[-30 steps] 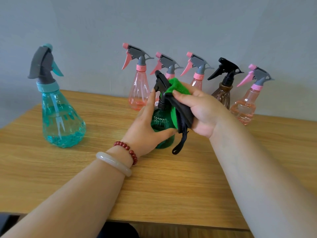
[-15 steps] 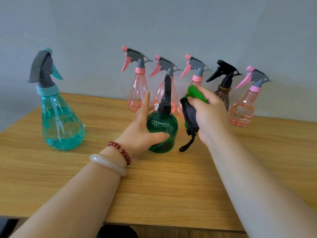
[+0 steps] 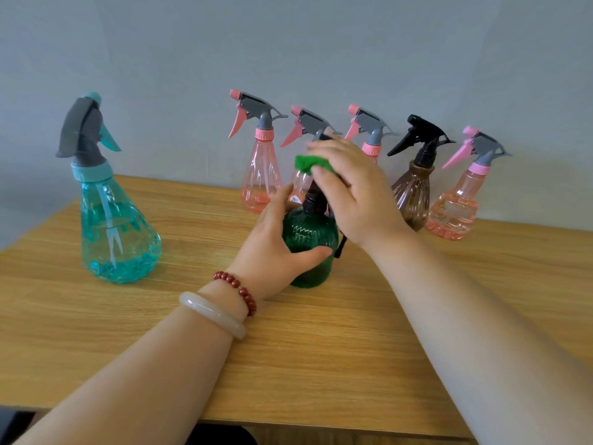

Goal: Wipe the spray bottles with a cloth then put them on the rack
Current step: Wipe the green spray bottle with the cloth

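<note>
Since half a second ago the right hand (image 3: 356, 194) has swung from beside the green bottle (image 3: 309, 239) to over its top. The black spray head that stood bare then is now hidden under the hand and the cloth (image 3: 307, 162). The right fingers and thumb curl round the green cloth and clasp it against the head, and only the black collar (image 3: 313, 203) shows just below. A black strap (image 3: 341, 247) hangs under that wrist, beside the bottle.

The left hand (image 3: 276, 252) grasps the bottle's round body from its left, with the thumb across the front and the fingers up the far side. The bottle stands upright on the wooden table (image 3: 128, 332).

On the left wrist, just behind this grip, sit a red bead bracelet (image 3: 237, 290) and a pale bangle (image 3: 211, 313).

Beyond the hands a row of bottles stands along the grey wall (image 3: 288, 43). The first pink bottle (image 3: 261, 175) is behind and to the left. The second pink bottle (image 3: 300, 184) is mostly covered by the right hand, and the third pink bottle (image 3: 369, 144) peeks above it. To the right are the brown bottle (image 3: 412, 194) with a black head and the last pink bottle (image 3: 454, 207). Well apart to the left stands the teal bottle (image 3: 118, 226).
</note>
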A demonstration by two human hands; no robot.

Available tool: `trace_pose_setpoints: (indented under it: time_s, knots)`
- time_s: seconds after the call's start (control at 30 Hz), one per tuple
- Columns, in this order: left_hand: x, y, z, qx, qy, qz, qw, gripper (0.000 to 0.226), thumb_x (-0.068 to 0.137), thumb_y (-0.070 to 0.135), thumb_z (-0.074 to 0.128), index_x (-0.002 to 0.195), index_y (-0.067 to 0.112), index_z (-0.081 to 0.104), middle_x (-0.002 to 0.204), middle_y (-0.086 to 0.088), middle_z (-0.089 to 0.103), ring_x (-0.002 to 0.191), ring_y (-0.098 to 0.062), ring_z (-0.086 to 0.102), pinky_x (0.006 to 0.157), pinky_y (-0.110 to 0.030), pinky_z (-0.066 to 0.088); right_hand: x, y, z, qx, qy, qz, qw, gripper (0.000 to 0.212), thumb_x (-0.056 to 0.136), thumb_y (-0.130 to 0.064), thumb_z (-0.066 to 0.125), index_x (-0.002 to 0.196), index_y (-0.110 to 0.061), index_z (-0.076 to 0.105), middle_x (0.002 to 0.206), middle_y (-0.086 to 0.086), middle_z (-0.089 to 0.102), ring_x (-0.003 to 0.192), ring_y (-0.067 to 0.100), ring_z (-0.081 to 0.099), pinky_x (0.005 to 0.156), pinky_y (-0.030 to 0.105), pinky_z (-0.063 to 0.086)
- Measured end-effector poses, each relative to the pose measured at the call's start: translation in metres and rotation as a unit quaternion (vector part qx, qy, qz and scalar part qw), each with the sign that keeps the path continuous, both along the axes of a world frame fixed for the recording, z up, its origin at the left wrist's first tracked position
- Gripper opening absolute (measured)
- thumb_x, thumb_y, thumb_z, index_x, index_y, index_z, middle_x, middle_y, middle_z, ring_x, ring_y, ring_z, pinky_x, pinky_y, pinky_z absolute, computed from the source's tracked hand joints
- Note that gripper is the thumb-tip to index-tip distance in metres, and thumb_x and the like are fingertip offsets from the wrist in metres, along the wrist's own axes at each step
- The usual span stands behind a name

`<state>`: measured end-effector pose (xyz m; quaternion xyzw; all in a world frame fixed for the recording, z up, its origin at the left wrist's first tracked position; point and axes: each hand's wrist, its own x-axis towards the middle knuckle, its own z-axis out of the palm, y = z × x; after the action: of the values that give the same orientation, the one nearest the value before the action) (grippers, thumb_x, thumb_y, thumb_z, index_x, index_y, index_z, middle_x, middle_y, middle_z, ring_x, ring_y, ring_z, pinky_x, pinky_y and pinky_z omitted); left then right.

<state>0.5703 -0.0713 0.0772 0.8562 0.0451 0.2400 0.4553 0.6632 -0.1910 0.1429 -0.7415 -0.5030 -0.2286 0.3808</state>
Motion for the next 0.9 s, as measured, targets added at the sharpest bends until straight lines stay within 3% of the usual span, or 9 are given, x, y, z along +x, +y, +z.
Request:
trace_pose_setpoints:
  time_s: [0.1,0.2,0.27,0.37,0.5,0.63,0.73,0.83,0.9]
  knots:
    - [0.000,0.001,0.000,-0.003,0.008,0.006,1.000,0.102,0.076,0.030,0.083,0.155,0.028,0.018,0.132,0.016,0.037,0.119,0.008,0.034,0.092,0.004,0.024,0.002,0.009,0.003,0.071,0.125,-0.002,0.990,0.037,0.100,-0.023,0.042,0.129,-0.011,0.061,0.138,0.003,0.058,0.133,0.009,0.045,0.114,0.024,0.033]
    - [-0.003,0.001,0.003,0.000,0.014,-0.003,1.000,0.101,0.077,0.030,0.082,0.155,0.027,0.019,0.136,0.014,0.037,0.126,0.002,0.036,0.108,-0.017,0.031,-0.005,0.007,-0.011,0.036,0.051,0.031,0.998,0.034,0.101,-0.020,0.040,0.124,-0.013,0.064,0.142,0.003,0.054,0.143,0.011,0.030,0.120,0.022,0.018]
    - [-0.004,0.000,0.003,-0.002,0.015,-0.006,1.000,0.098,0.077,0.030,0.082,0.154,0.026,0.021,0.136,0.014,0.039,0.129,-0.003,0.040,0.111,-0.026,0.035,-0.004,0.001,-0.014,0.020,0.014,0.052,0.998,0.036,0.100,-0.021,0.040,0.125,-0.013,0.064,0.141,0.003,0.054,0.144,0.014,0.030,0.121,0.025,0.017]
    - [-0.002,-0.001,0.003,0.002,0.014,-0.005,1.000,0.095,0.077,0.030,0.082,0.153,0.024,0.025,0.141,0.009,0.042,0.131,-0.007,0.042,0.112,-0.032,0.038,0.001,0.000,-0.009,0.018,0.038,0.038,0.998,0.037,0.102,-0.024,0.038,0.131,-0.015,0.059,0.144,0.001,0.052,0.142,0.012,0.034,0.119,0.024,0.022]
    - [-0.003,-0.001,0.003,0.000,0.010,0.000,1.000,0.093,0.078,0.029,0.083,0.152,0.023,0.027,0.138,0.013,0.040,0.129,-0.003,0.040,0.112,-0.026,0.035,0.002,0.008,-0.001,0.055,0.147,0.010,0.988,0.040,0.101,-0.024,0.038,0.134,-0.012,0.057,0.147,0.002,0.049,0.144,0.012,0.031,0.111,0.008,0.019]
    - [-0.003,-0.002,0.001,0.003,0.010,0.005,1.000,0.092,0.077,0.029,0.082,0.151,0.022,0.028,0.133,0.013,0.040,0.123,0.000,0.039,0.106,-0.018,0.034,-0.005,0.001,-0.013,0.020,0.052,0.066,0.996,0.035,0.099,-0.021,0.040,0.122,-0.012,0.066,0.143,0.006,0.053,0.147,0.019,0.025,0.120,0.023,0.015]
    - [-0.001,-0.005,0.000,0.008,0.004,0.018,1.000,0.099,0.069,0.043,0.084,0.149,0.017,0.032,0.137,0.009,0.043,0.125,-0.003,0.042,0.107,-0.022,0.037,-0.010,-0.005,-0.020,0.012,0.008,0.094,0.995,0.037,0.098,-0.022,0.039,0.122,-0.012,0.065,0.144,0.007,0.052,0.148,0.025,0.024,0.122,0.031,0.015]
    - [0.001,-0.005,0.001,0.001,-0.004,0.027,1.000,0.095,0.067,0.046,0.084,0.146,0.020,0.036,0.135,0.010,0.048,0.121,-0.004,0.047,0.103,-0.021,0.041,-0.007,0.000,-0.016,0.016,0.029,0.049,0.998,0.037,0.101,-0.022,0.038,0.125,-0.011,0.064,0.145,0.007,0.050,0.146,0.019,0.026,0.122,0.034,0.017]
    - [0.001,-0.001,0.002,-0.010,0.002,0.018,1.000,0.086,0.071,0.038,0.084,0.142,0.026,0.037,0.125,0.019,0.050,0.113,0.001,0.051,0.094,-0.012,0.041,-0.007,0.007,-0.007,0.037,0.093,0.010,0.995,0.039,0.101,-0.024,0.037,0.128,-0.011,0.062,0.143,0.003,0.052,0.142,0.012,0.033,0.120,0.027,0.021]
